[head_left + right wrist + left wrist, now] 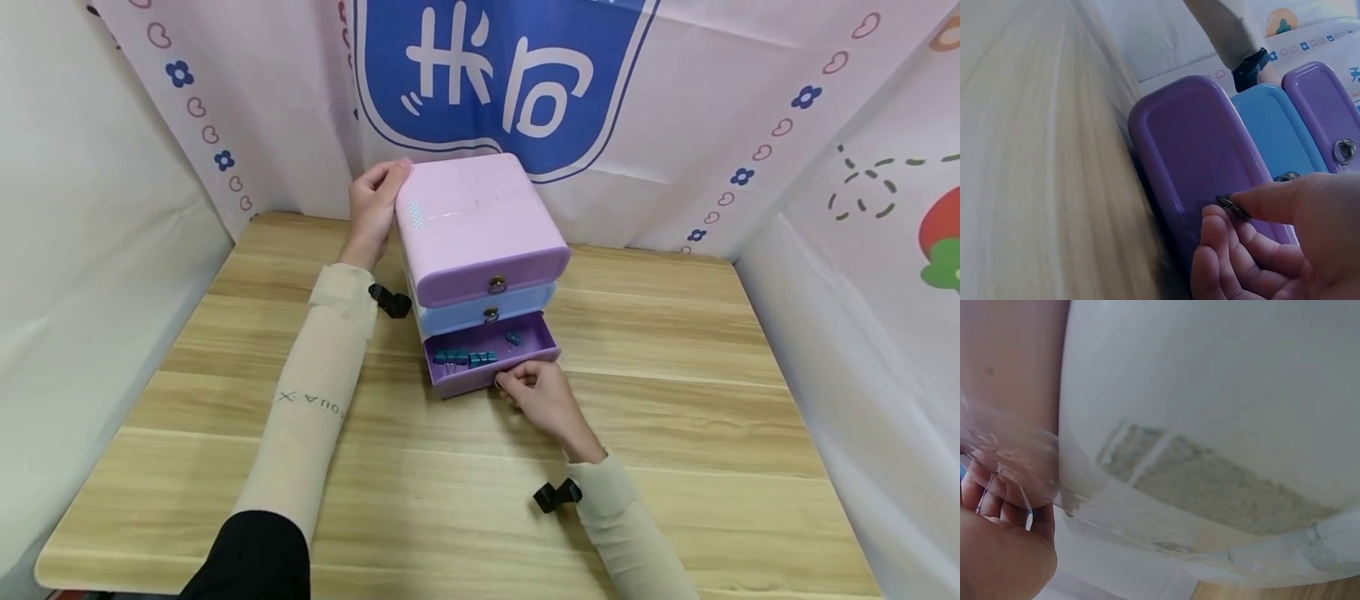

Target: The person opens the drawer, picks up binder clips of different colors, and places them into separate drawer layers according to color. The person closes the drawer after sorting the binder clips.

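Note:
A small three-tier drawer box (480,217) stands on the table, pink on top with purple, blue and purple drawer fronts. Its bottom purple drawer (457,385) is pulled out, and several dark teal binder clips (482,358) lie inside. My left hand (371,204) holds the box at its back left upper corner; the left wrist view shows that hand (1004,556) with bent fingers, partly hidden. At the bottom drawer's front, my right hand (543,400) pinches the small metal ring pull (1233,206) between thumb and index finger. The blue drawer (487,310) and top drawer (491,279) are closed.
The wooden table (675,400) extends around the box. Behind it hangs a white cloth (675,108) with a blue emblem, and white sheets (90,208) stand at both sides. Each wrist carries a black camera mount (558,496).

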The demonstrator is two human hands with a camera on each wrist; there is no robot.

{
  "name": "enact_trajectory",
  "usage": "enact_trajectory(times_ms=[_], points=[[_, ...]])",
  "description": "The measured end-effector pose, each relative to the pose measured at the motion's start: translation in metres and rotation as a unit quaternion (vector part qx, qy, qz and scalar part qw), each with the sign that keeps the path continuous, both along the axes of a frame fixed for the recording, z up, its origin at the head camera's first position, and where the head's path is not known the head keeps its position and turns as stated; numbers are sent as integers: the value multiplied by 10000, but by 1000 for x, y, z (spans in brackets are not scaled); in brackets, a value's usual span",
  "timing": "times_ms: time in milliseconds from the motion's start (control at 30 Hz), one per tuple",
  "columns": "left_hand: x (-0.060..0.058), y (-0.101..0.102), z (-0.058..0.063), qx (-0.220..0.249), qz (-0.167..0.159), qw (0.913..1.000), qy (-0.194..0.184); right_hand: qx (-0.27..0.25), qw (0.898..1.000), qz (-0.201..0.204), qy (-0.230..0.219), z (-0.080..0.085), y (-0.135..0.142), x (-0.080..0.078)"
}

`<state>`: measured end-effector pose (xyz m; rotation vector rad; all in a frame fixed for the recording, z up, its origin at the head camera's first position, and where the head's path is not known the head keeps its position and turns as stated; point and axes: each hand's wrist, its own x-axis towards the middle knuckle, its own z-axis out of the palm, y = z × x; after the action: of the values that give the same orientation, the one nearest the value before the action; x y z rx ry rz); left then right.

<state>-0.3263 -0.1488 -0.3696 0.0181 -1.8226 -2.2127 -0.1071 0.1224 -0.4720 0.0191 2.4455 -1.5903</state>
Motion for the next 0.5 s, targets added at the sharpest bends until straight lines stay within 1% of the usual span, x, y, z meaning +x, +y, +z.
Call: enact_trajectory(times_ms=[133, 267, 500], points=[[0, -1, -1, -63, 19, 10000, 17, 53, 10000, -48, 50, -2, -5, -6], [0, 0, -2, -52, 32, 10000, 3, 209, 9994, -82, 271, -6, -9, -12], [-1, -1, -1, -58, 19, 10000, -41, 215, 9985, -53, 501, -6, -13, -22]])
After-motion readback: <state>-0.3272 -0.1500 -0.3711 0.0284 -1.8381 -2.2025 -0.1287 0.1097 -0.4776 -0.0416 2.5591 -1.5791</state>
